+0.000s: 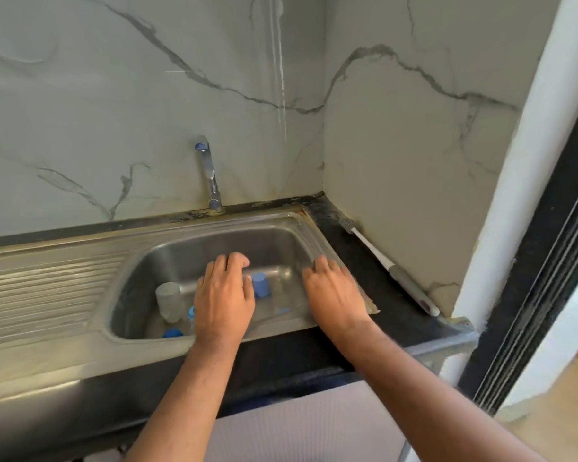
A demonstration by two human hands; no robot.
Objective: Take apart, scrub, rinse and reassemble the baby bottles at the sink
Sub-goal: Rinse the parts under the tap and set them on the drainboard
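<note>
Bottle parts lie in the steel sink (291, 228). A clear bottle body (169, 301) lies at the left of the basin. A blue cap (260, 285) stands near the middle. Smaller blue pieces show at the front left (173, 333) and beside my wrist (191, 312). My left hand (224, 295) hovers palm down over the basin, fingers loosely bent, holding nothing. My right hand (334, 291) is over the sink's right rim, fingers relaxed, also holding nothing. Part of the basin floor is hidden under my hands.
A chrome tap (209, 175) rises behind the sink, no water running. A ribbed drainboard (47, 288) lies to the left. A white and grey bottle brush (387, 266) lies on the dark counter against the right wall. A doorframe stands at far right.
</note>
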